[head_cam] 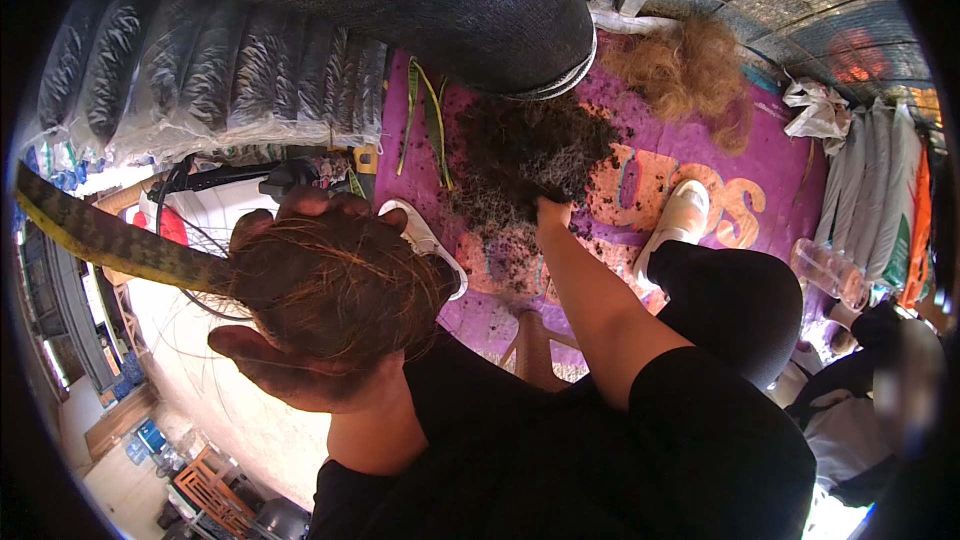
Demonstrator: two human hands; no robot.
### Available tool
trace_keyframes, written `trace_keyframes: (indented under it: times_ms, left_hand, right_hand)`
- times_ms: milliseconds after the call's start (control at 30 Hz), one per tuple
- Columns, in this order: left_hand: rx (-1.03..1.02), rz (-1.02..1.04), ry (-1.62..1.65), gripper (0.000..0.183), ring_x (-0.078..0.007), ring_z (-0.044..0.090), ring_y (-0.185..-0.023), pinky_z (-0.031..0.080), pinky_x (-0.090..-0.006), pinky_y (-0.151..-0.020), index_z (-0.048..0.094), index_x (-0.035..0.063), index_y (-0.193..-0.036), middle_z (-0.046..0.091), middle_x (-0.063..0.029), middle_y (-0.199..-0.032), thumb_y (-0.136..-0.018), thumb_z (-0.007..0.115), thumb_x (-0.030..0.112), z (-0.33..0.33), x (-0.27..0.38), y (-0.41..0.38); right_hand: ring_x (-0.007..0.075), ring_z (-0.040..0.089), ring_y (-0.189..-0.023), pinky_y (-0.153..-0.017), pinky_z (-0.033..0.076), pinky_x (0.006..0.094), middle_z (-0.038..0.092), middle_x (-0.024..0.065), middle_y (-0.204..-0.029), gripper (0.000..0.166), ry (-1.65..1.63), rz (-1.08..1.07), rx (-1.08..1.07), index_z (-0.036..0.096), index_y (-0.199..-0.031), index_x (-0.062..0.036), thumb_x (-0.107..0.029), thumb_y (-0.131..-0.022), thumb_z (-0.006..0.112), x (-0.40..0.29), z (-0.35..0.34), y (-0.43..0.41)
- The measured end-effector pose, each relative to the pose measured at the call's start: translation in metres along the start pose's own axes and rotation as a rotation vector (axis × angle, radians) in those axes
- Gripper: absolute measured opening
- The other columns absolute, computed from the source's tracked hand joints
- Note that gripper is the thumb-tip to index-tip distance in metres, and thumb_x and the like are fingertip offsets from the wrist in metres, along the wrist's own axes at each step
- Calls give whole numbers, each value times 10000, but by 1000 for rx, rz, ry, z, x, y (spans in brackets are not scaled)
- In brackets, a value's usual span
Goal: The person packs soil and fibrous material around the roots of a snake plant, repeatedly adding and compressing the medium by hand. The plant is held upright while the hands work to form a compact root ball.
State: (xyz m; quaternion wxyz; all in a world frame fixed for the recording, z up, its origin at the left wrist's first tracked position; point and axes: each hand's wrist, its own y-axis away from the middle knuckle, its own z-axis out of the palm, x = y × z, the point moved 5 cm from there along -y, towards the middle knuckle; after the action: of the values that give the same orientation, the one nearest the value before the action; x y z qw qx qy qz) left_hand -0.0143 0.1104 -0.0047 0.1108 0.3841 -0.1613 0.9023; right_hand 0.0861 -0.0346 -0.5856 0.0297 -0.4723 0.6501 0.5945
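Note:
Raised close to the camera, my left hand [315, 360] cups a root ball wrapped in brown fibre [337, 285]. From it a banded, yellow-edged snake plant leaf [112, 240] sticks out to the left. My right hand [553, 211] reaches down into a heap of dark soil and fine roots [525, 150] on a purple printed sheet [772, 135]; its fingers are hidden in the heap. Loose yellow-edged leaves [431, 120] lie left of the heap. A tangle of tan fibre [682, 67] rests beyond it to the right.
A large black roll [480, 22] overhangs the heap. Plastic-wrapped black packs [210, 75] line the left side. At right are grey packs [870, 180], a clear plastic container [829, 270] and a seated person [847, 405]. Mesh fencing [810, 7] stands behind.

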Motion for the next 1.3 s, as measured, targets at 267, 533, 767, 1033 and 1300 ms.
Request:
trace_keyframes:
  times_ms: [267, 533, 767, 1033, 1300]
  left_hand:
    - [77, -61, 77, 594, -361, 488, -1039, 411, -532, -883, 429, 68, -1220, 459, -193, -1166, -896, 315, 553, -13, -1, 2]
    - [183, -53, -2, 525, -323, 544, -988, 488, -486, -826, 451, 47, -1172, 503, -199, -1113, -892, 430, 491, -5, -2, 4]
    - [215, -27, -35, 476, -285, 590, -922, 533, -417, -763, 458, 24, -1140, 555, -203, -1047, -899, 455, 435, -12, 4, 12]
    - [239, 19, -88, 376, -264, 593, -883, 503, -398, -778, 517, 48, -1079, 592, -152, -977, -900, 477, 377, -6, 13, 18]
    - [241, -33, 174, 325, -243, 592, -826, 488, -383, -750, 545, 54, -989, 617, -132, -918, -894, 478, 357, -4, 5, 25]
  right_hand:
    - [224, 591, -704, -596, 483, 334, 615, 44, -856, 231, -596, 315, -248, 609, -926, -95, -32, -704, 611, -33, -3, 30]
    - [239, 585, -800, -673, 471, 397, 624, 64, -911, 245, -665, 525, -469, 622, -940, -134, -239, -719, 622, -71, -28, 52]
    - [353, 486, -1106, -872, 393, 510, 555, 126, -1150, 412, -895, 396, -1163, 568, -1058, -107, -425, -811, 481, -146, -35, 90]
    - [368, 443, -1174, -961, 362, 502, 505, 163, -1228, 423, -1036, 222, -1266, 519, -1135, -80, -364, -822, 501, -225, -37, 169]
    - [352, 456, -1154, -989, 358, 445, 534, 158, -1180, 366, -1277, -108, -1201, 536, -1110, -80, -321, -841, 480, -319, -61, 274]
